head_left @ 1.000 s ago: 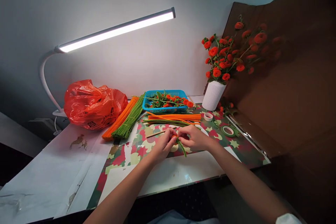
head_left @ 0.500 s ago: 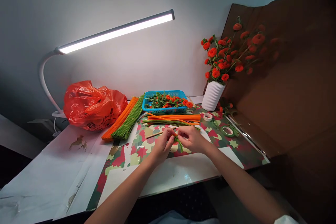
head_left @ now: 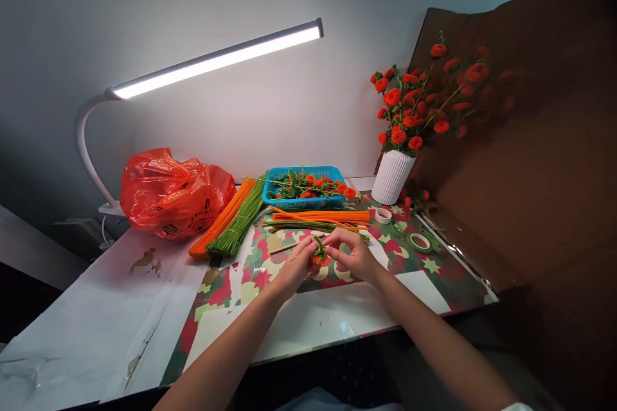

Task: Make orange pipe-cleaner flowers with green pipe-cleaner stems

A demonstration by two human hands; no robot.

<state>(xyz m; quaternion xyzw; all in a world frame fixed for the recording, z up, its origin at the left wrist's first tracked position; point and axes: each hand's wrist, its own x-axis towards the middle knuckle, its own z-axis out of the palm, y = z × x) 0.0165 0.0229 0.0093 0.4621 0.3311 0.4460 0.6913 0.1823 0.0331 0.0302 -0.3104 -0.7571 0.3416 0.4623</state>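
Observation:
Between my hands is a small orange pipe-cleaner flower (head_left: 319,255) with a green stem and sepals pointing upward. My left hand (head_left: 297,264) is closed on it from the left, its fingers round the orange head. From the right, the thumb and forefinger of my right hand (head_left: 351,254) pinch at the green part. Just beyond my hands lie loose orange pipe cleaners (head_left: 321,215) and green pipe cleaners (head_left: 299,226), with a thin wooden stick (head_left: 284,248) beside my left fingers.
A blue basket (head_left: 270,187) of finished flowers stands behind. Left are bundled green pipe cleaners (head_left: 238,225) and a red plastic bag (head_left: 176,196). Right are a white tape roll (head_left: 383,216), a green tape roll (head_left: 420,242) and a white vase (head_left: 393,178) of flowers. A lamp (head_left: 219,59) hangs above.
The flower has turned in my fingers: its green strands hung downward before, and now the green stem points up with the orange head below. Both hands stay close together.

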